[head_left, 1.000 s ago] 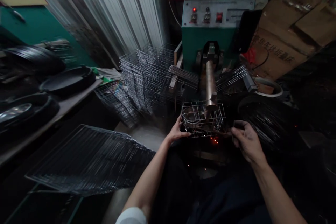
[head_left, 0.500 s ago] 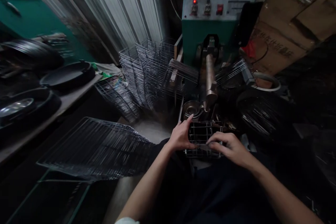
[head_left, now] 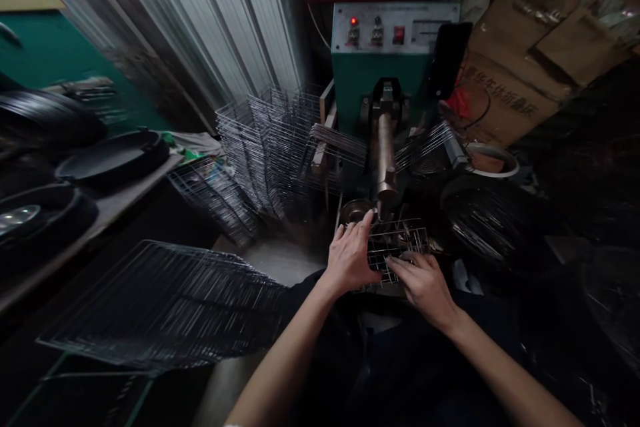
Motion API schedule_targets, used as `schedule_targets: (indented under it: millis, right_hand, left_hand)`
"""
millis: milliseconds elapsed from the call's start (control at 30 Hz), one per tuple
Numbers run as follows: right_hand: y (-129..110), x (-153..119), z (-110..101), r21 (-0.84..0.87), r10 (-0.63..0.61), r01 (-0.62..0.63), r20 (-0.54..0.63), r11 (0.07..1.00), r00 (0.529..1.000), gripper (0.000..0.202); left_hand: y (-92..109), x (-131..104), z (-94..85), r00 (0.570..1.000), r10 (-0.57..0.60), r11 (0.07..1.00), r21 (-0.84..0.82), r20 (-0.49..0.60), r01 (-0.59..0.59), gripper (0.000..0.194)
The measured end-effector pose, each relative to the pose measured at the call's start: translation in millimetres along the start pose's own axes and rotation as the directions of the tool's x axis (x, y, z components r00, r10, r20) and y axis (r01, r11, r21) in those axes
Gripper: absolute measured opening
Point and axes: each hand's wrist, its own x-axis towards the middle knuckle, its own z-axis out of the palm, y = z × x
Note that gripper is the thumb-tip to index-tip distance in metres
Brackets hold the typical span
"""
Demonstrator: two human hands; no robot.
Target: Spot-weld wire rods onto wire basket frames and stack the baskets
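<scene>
A small wire grid (head_left: 416, 237) lies under the tip of a metal machine arm (head_left: 386, 157). At the grid's left edge is my left hand (head_left: 351, 255), its index finger stretched towards the arm's tip and its thumb across the wires; it grips that side. My right hand (head_left: 423, 279) has its fingers bent together on the near right part of the grid. What lies under its fingertips is hidden. Behind my left fingers sits a round metal cup (head_left: 356, 211), partly covered by them.
The green machine body (head_left: 383, 70) bears a control panel (head_left: 395, 28) with a lit red lamp. Stacked wire racks (head_left: 270, 147) stand to the left, another rack pile (head_left: 170, 307) nearer me. A dark basin of wires (head_left: 493, 220) is at right. Cardboard boxes (head_left: 520, 73) lean behind.
The grid has shifted and tilted closer to the arm's tip. My right fingers have flattened lower onto it, and my left hand is turned more back-up. The camera view has moved slightly.
</scene>
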Motion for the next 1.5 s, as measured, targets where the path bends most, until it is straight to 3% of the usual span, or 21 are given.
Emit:
schedule_targets:
  millis: [333,933,1100,1267,1500]
  right_hand:
    - [10,14,6,0.013,0.068,-0.068,-0.054,0.998,0.996,0.036]
    - [19,36,4,0.029,0.069,-0.067,-0.077,0.997,0.995,0.026]
    - [16,49,0,-0.107,0.173,-0.176,-0.037,0.979,0.984,0.025]
    - [17,65,6,-0.169,0.302,-0.313,-0.088,0.934,0.949,0.016]
    - [35,71,9,-0.247,0.324,-0.349,-0.135,0.904,0.936,0.007]
  left_hand:
    - [-5,18,2.4,1.0,-0.005,1.0,-0.026,-0.021,0.004,0.13]
    - [-13,35,-4.0,1.0,-0.022,1.0,-0.018,-0.006,0.022,0.129]
    - [-17,49,-8.5,1.0,-0.016,0.999,0.034,0.027,0.015,0.135]
    - [-21,65,-11.3,0.999,-0.034,0.997,0.077,0.032,0.031,0.135]
    - [-27,82,-17.5,0.998,-0.057,0.991,0.125,0.034,0.052,0.136]
